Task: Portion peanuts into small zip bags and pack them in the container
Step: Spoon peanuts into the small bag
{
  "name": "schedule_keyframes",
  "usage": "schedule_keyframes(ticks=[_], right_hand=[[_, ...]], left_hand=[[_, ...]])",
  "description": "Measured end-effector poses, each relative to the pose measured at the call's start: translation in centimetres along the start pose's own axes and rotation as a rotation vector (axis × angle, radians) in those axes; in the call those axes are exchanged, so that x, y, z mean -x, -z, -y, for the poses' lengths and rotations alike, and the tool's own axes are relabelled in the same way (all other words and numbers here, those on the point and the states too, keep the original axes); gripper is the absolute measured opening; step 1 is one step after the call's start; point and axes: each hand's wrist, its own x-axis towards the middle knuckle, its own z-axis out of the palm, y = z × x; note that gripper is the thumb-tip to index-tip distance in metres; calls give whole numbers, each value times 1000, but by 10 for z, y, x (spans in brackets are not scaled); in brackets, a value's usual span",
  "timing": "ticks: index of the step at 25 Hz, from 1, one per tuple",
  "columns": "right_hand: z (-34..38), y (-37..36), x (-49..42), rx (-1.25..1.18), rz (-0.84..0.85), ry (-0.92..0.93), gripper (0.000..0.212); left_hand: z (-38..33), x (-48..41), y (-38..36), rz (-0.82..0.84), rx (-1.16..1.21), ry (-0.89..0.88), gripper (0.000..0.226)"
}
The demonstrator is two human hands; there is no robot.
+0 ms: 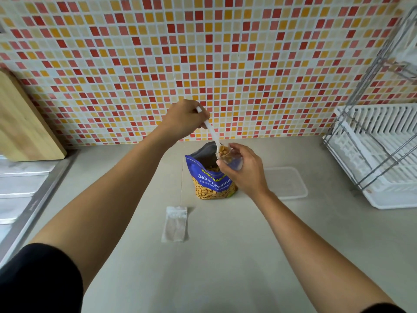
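- At the far left we see a wooden cutting board (24, 123) leaning on the tiled wall, with a steel sink drainer (20, 188) along the left edge of the worktop (225, 267).
- The left hand (185, 119) is raised near the back edge, its grip clamped round the handle of a white spoon (212, 132) that carries peanuts in its bowl.
- Toward the middle of the worktop lie the empty zip bags (176, 223), flat; we cannot tell how many.
- Behind them the blue peanut bag (212, 177) stands upright and open.
- Over its mouth the spoon's bowl meets the opening of a small zip bag (232, 160).
- The right hand (246, 170) has its grip pinched on that small zip bag.
- Just right of it a clear container (286, 185) rests on the worktop.
- A white dish rack (379, 159) fills the right edge.
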Motion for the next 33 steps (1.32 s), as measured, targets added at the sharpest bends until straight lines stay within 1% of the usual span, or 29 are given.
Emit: schedule_keyframes(ticks=[2,4,7,10,12,15,18,20,24,26,28,29,30,33], right_hand=[[0,-2,0,-27,-18,-6,45],[0,-5,-1,-38,-30,-16,47],[0,-6,-1,-54,-36,-16,52],[-2,-7,-1,-94,-74,-31,55],[-2,-7,0,-114,-92,-40,57],[0,-8,1,-140,-100,-51,55],[2,-6,2,-167,-134,-38,50],[2,-5,2,-177,-135,-35,50],[-4,-4,5,-175,-129,-67,52],[-8,-3,7,-180,-129,-94,53],[-12,-3,10,-218,-116,-144,53],[-15,-2,11,-254,-107,-171,52],[-18,-2,11,-287,-94,-198,52],[-22,1,12,-320,-34,-246,53]], left_hand=[[-11,1,0,8,-202,-147,21],[-21,2,2,-19,-351,-258,23],[-31,4,7,-92,-412,-317,25],[-36,4,10,-129,-401,-303,24],[-37,4,10,-93,-361,-293,23],[-36,5,2,-22,-364,-309,21],[-34,5,-4,54,-261,-260,20],[-33,4,-3,60,-248,-249,20],[-38,6,4,-28,-320,-286,20],[-39,5,16,-118,-227,-251,19],[-29,0,27,-208,-111,-177,20],[-20,-2,27,-207,-113,-137,19],[-9,-4,22,-165,-157,-105,19],[29,-5,-13,43,-349,-34,21]])
